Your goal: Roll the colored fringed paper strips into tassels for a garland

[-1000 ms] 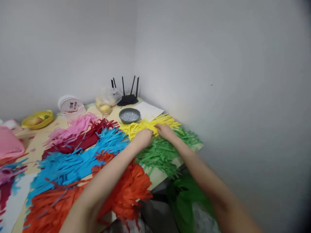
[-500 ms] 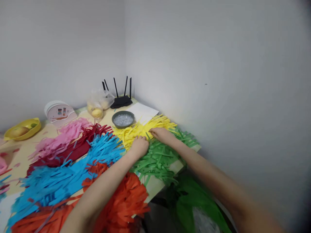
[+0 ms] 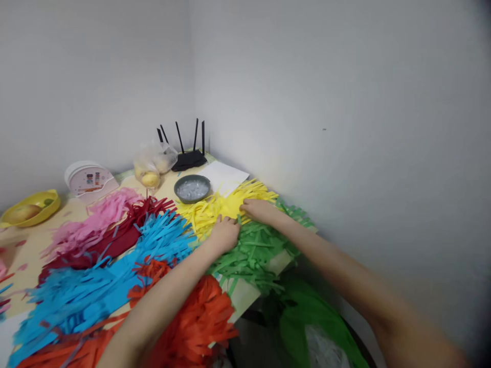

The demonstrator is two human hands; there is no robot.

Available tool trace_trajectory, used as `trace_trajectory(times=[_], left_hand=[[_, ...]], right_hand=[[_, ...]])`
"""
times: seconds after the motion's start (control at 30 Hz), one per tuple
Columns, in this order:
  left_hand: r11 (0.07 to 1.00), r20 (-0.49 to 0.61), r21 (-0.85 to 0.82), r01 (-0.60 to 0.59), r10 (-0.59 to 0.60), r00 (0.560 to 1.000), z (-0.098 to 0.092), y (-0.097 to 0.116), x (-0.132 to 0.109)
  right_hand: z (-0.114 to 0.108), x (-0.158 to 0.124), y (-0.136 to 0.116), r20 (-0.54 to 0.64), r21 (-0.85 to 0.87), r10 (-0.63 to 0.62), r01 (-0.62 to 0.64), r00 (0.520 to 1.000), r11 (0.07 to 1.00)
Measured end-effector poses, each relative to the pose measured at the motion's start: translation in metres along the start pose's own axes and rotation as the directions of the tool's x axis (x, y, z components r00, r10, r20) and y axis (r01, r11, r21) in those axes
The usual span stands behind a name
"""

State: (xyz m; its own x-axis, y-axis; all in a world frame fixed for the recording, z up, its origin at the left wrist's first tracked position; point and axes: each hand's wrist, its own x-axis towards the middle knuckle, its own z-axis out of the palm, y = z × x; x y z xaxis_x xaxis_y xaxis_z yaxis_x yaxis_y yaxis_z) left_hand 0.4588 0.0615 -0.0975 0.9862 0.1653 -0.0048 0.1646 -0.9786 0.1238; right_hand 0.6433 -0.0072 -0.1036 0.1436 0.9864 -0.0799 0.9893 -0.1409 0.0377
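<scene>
My left hand [image 3: 226, 233] rests at the far edge of the green fringed paper [image 3: 251, 258], its fingers curled around that edge. A small green tip sticks up beside its fingertips. Just to the right, my right hand [image 3: 261, 210] is closed at the same edge, thumb and fingers pinched together; the exact grip is partly hidden. Behind both hands lies yellow fringed paper [image 3: 230, 204]. To the left spread blue fringed paper [image 3: 115, 286] and orange-red fringed paper [image 3: 207, 317], the latter partly under my left forearm.
Dark red [image 3: 118, 243] and pink fringed paper [image 3: 92, 225] lie farther left. At the back are a grey bowl [image 3: 192, 198] of clear bits, a white sheet [image 3: 226, 175], a black router [image 3: 188, 160], bagged fruit [image 3: 150, 178] and a yellow basket [image 3: 38, 217]. A green bag [image 3: 318, 322] hangs below the table edge.
Both hands have shifted slightly right along the green paper's edge. My left hand's fingers look a little more spread. The view has turned slightly.
</scene>
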Motion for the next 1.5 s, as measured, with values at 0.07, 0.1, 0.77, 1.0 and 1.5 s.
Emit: trace_trajectory(times=[0.07, 0.1, 0.77, 1.0, 1.5], left_hand=[[1.000, -0.013, -0.023, 0.007, -0.007, 1.000, -0.003, -0.004, 0.001], [0.999, -0.025, -0.034, 0.022, -0.023, 0.999, -0.005, -0.007, 0.002], [0.962, 0.097, -0.178, 0.207, -0.192, 0.976, -0.001, -0.036, 0.041], [0.937, 0.092, -0.213, 0.277, -0.263, 0.960, -0.003, -0.036, 0.045], [0.893, 0.127, -0.301, 0.334, -0.310, 0.942, -0.003, -0.047, 0.053]], right_hand=[[0.001, 0.001, -0.001, -0.024, -0.024, -0.026, 0.025, 0.999, 0.999], [0.001, 0.003, -0.001, -0.035, -0.033, -0.037, 0.036, 0.999, 0.999], [0.002, 0.020, 0.007, 0.016, 0.056, -0.037, 0.036, 0.999, 0.998], [0.000, 0.034, 0.018, 0.135, 0.072, -0.014, 0.005, 0.991, 0.997], [-0.020, 0.039, 0.020, 0.299, 0.058, -0.008, -0.010, 0.954, 0.998]])
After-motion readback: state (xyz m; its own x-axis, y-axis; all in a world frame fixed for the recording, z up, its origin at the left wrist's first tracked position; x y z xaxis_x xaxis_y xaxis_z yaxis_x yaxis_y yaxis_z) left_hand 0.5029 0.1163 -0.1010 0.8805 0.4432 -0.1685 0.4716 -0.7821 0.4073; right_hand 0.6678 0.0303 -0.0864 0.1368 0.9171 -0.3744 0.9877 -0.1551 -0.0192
